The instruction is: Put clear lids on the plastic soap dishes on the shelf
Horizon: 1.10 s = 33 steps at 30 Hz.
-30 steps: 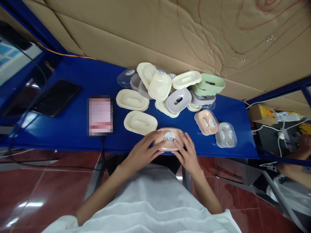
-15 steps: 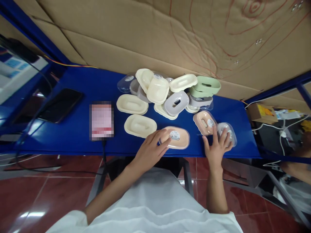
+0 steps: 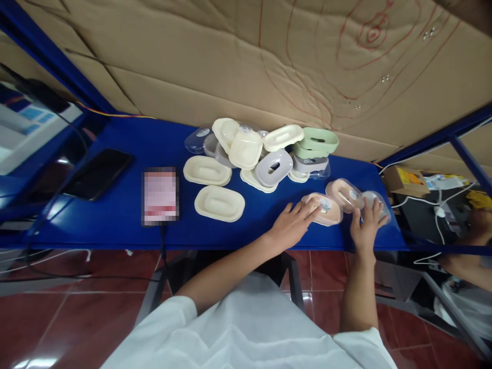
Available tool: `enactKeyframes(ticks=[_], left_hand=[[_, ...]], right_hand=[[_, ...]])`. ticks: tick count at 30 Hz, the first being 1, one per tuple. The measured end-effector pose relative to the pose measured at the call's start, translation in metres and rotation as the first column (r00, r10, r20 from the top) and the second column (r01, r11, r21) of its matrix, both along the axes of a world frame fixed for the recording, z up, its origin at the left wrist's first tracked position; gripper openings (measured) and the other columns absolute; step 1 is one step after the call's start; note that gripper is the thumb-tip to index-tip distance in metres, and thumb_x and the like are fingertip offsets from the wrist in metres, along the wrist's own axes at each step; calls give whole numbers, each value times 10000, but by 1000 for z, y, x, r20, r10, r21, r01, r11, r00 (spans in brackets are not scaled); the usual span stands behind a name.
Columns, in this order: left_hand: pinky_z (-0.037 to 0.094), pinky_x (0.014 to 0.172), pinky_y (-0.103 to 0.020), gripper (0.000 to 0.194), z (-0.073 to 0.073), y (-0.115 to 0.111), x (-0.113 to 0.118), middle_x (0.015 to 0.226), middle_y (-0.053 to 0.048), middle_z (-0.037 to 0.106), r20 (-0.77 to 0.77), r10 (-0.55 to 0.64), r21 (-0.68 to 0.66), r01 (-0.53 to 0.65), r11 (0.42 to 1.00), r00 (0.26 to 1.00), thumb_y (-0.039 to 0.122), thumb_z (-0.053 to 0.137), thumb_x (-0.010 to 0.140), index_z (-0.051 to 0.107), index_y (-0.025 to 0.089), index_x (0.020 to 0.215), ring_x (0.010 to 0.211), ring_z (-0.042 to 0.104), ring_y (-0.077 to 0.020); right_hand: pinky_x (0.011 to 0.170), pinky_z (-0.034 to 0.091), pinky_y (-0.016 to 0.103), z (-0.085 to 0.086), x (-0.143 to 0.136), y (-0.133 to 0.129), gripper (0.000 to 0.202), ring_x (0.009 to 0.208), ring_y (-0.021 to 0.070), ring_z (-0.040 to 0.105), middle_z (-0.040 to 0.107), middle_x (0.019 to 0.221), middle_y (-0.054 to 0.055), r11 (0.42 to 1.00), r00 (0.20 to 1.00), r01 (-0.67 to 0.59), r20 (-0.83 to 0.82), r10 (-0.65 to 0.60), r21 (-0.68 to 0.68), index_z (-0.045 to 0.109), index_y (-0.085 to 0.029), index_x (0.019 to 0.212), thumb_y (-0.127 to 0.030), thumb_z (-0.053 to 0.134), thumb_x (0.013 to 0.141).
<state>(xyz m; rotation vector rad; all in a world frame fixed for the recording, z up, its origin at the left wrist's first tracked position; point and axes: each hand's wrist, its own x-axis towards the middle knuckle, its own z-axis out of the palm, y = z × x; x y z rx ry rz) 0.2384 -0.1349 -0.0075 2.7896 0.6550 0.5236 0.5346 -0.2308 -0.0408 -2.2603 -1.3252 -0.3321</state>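
My left hand (image 3: 294, 223) lies with spread fingers on a pink oval box (image 3: 329, 211) with a clear lid and round label. Beside it, a second pink box (image 3: 344, 195) sits slightly tilted. My right hand (image 3: 367, 223) rests, fingers apart, on a pale box (image 3: 378, 206) with a clear lid at the right. Two cream oval trays (image 3: 207, 170) lie left of centre. Behind them is a pile of cream pieces (image 3: 246, 147), a lavender holder (image 3: 273, 168), clear lids and green holders (image 3: 318, 140).
On the left of the blue table (image 3: 161, 146) lie a dark phone (image 3: 99, 174) and a blurred pink item (image 3: 160, 197) with a cable. Cardboard (image 3: 200, 56) stands behind. At the far right a person's arm (image 3: 467, 266) shows beside a small carton (image 3: 405, 180).
My left hand has moved right along with the pink box beneath it. My right hand, the second pink box and the pale box have also shifted right. The view has turned slightly.
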Motion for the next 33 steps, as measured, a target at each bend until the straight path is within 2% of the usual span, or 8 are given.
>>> enactKeyframes(ticks=[4, 8, 12, 15, 18, 24, 28, 33], left_hand=[[345, 1284, -560, 636, 7, 0, -40, 1751, -154, 333, 83, 79, 3, -80, 997, 993, 181, 508, 1057, 331, 219, 1667, 1564, 431, -317], [349, 1270, -565, 475, -8, -7, -133, 1585, -136, 564, 107, 428, -26, -428, 903, 897, 82, 485, 994, 581, 202, 1443, 1483, 521, -318], [405, 1168, -652, 377, -26, -15, -191, 1462, -193, 646, 10, 628, 38, -628, 777, 778, 97, 511, 978, 637, 144, 1330, 1393, 584, -400], [503, 1056, -553, 371, -31, -21, -191, 1363, -168, 710, 3, 584, 18, -584, 812, 812, 88, 520, 989, 644, 161, 1331, 1236, 682, -344], [544, 987, -433, 455, -30, -25, -178, 1386, -121, 713, 43, 416, -12, -416, 909, 908, 38, 510, 994, 614, 204, 1405, 1199, 700, -271], [533, 1095, -503, 488, -31, -13, -176, 1605, -180, 522, 149, 403, 33, -412, 910, 903, 184, 630, 1023, 563, 237, 1503, 1411, 578, -350], [489, 1182, -534, 546, -35, 2, -186, 1671, -202, 437, 198, 335, 49, -351, 935, 921, 238, 673, 1019, 529, 227, 1546, 1533, 465, -372], [460, 1227, -503, 404, -42, 10, -192, 1550, -114, 619, 163, 233, 31, -241, 970, 959, 256, 603, 1068, 616, 255, 1472, 1506, 522, -301]], right_hand=[[1270, 307, 664, -4, -62, 2, 545, 1611, 334, 358, 430, 1691, 186, 938, 947, -319, 82, 310, 138, 442, -225, 1638, -340, 375, 1109], [1280, 322, 646, -2, -126, 17, 595, 1615, 308, 355, 455, 1691, 109, 804, 797, -594, 127, 591, -18, 452, -304, 1624, -150, 435, 1050], [1314, 270, 614, 21, -151, 74, 701, 1643, 279, 291, 379, 1738, 83, 747, 725, -643, 179, 665, -169, 418, -278, 1647, -28, 407, 992], [1302, 258, 631, 34, -154, 128, 591, 1616, 314, 348, 431, 1705, 122, 703, 658, -662, 247, 711, -261, 519, -219, 1579, -49, 449, 1018], [1268, 288, 622, 38, -156, 156, 367, 1469, 305, 554, 688, 1466, 125, 639, 570, -724, 298, 766, -258, 678, -204, 1388, -138, 500, 1073], [1205, 369, 483, 37, -194, 98, 289, 1169, 230, 725, 795, 1188, 95, 595, 541, -798, 320, 778, -98, 682, -204, 1348, -232, 637, 1064], [1133, 451, 431, 28, -234, 61, 290, 1124, 219, 724, 794, 1153, 107, 509, 476, -855, 237, 847, -102, 693, -167, 1333, -236, 654, 1054], [1160, 491, 409, 13, -255, 60, 302, 1301, 224, 666, 753, 1330, 109, 427, 420, -891, 74, 904, -153, 706, -187, 1350, -211, 610, 1065]])
